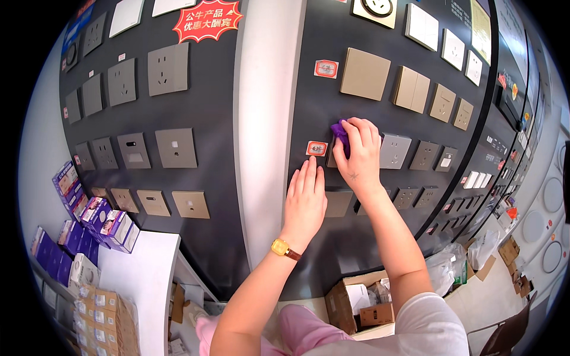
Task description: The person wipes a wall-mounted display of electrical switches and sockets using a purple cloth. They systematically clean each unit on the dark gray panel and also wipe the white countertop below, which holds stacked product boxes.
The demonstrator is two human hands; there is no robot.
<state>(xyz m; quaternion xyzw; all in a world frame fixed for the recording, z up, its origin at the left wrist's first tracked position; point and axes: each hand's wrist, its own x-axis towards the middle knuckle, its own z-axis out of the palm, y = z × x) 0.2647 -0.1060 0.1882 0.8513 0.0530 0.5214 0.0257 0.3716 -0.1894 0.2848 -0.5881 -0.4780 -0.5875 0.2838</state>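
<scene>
My right hand (361, 148) is closed on a purple cloth (339, 132) and presses it against a switch panel on the dark display board (273, 237). Most of that panel is hidden behind the hand and cloth. My left hand (306, 196) lies flat on the board, fingers stretched upward and just below a small red-and-white label (317, 148). It holds nothing. A watch with a gold case and brown strap (285, 248) is on the left wrist. To the right of my right hand is a grey socket panel (394, 151); above it sits a blank gold panel (365, 73).
Rows of wall switches and sockets cover both boards, split by a white pillar (267, 107). Purple boxes (110, 222) are stacked on a white table (157, 261) at left, near a wrapped carton pile (104, 323). An open cardboard box (339, 302) stands on the floor below.
</scene>
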